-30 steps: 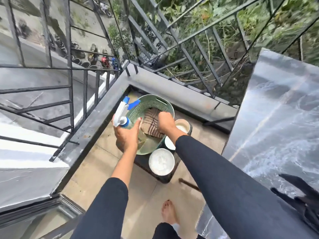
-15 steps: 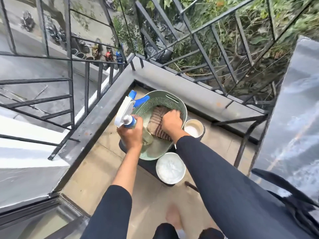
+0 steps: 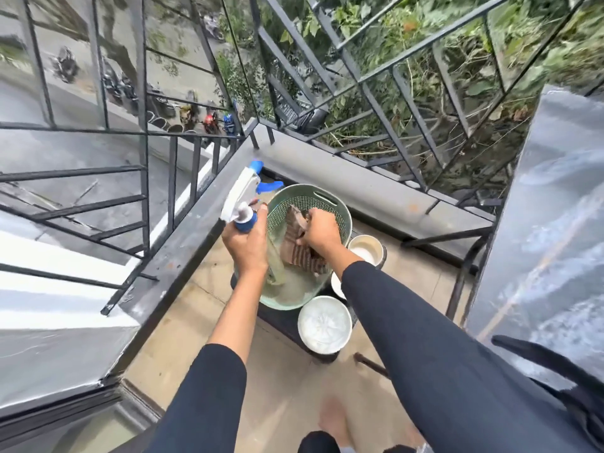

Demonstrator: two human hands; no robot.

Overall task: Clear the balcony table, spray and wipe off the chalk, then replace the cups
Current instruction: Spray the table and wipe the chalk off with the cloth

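1. Cup: white, touching the basket's near rim, on the dark stool. A second cup is wedged between it and the basket, mostly hidden.
2. Basket: green, on the stool.
3. Left hand: at the basket's left rim, fist closed round the neck of the bottle. The bottle now rides higher than a second ago, its foot barely inside the basket.
4. Right hand: over the basket's middle, fingers bunched on the striped cloth, which lay flat before and is now half lifted.
5. Third cup: just right of the basket.
6. Table: well right of the basket, bare, streaked pale.

Reading: clearing looks done; both tools are coming out, so spraying should be next.
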